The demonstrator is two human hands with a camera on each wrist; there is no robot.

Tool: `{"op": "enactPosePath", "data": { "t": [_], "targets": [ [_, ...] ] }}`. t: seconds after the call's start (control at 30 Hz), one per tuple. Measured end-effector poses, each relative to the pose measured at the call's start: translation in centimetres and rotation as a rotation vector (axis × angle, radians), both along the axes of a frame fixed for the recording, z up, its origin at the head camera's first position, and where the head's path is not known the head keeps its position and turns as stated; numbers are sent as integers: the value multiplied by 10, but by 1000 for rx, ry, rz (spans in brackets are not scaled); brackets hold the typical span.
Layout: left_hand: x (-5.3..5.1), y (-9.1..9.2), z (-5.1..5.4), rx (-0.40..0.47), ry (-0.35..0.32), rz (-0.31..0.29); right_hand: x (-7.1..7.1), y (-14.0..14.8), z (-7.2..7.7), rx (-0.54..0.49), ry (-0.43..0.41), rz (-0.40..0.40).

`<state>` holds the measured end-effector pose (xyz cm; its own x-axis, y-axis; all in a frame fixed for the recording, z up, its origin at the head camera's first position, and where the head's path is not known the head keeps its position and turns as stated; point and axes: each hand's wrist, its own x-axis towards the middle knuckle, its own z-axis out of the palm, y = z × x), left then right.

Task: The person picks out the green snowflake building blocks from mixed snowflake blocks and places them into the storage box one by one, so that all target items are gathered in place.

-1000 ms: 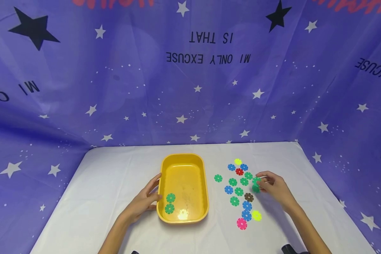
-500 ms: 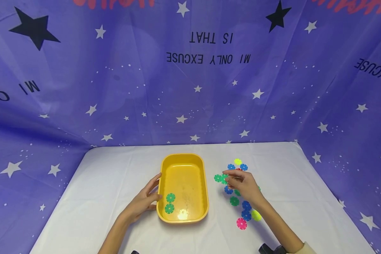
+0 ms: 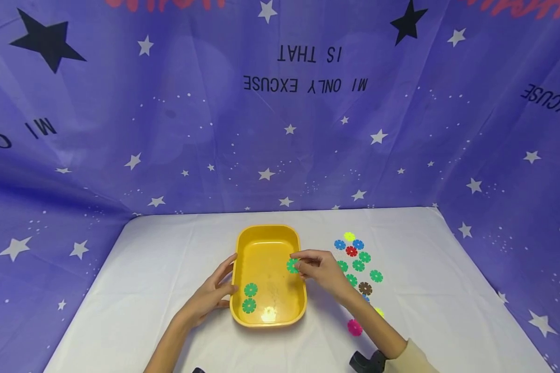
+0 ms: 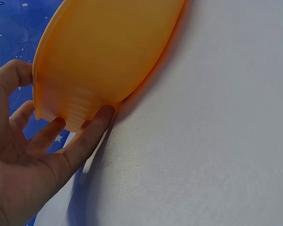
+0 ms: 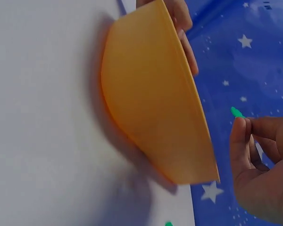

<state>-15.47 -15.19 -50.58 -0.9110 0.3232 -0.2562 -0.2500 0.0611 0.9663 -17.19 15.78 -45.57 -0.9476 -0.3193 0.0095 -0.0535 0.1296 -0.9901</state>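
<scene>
A yellow plastic tray [image 3: 264, 267] stands on the white table. At its left side my left hand [image 3: 206, 298] holds the wall, fingertips spread along the outside; in the left wrist view the fingers [image 4: 87, 141] reach under the rim. Over the tray's right rim, my right hand [image 3: 325, 272] pinches a green notched plastic disc [image 3: 292, 266] between thumb and fingers. The right wrist view shows that disc [image 5: 236, 112] edge-on, raised above the rim. Two more green discs [image 3: 249, 298] lie inside the tray, near its left wall.
Right of the tray lie several loose notched discs: green [image 3: 376, 276], blue [image 3: 339, 244], red [image 3: 351, 251], brown [image 3: 365, 288], yellow [image 3: 349, 237] and pink [image 3: 354, 327]. My right forearm covers some of them. A purple star-printed cloth [image 3: 280, 155] rises behind the table.
My right hand has moved left from the loose discs to above the tray, carrying a green disc. A green disc and other discs near the forearm are now covered. My left hand stays put.
</scene>
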Motion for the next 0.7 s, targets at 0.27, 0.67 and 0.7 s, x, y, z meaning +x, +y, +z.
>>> {"op": "enactPosePath", "data": {
  "t": [0.27, 0.67, 0.7],
  "targets": [
    [0, -1, 1, -2, 2, -6, -8, -35, -5, -4, 12, 47],
    [0, 0, -1, -16, 9, -8, -18, -75, -19, 44, -78, 53],
    [1, 0, -1, -16, 11, -10, -18, -78, -21, 54, -88, 50]
  ]
}}
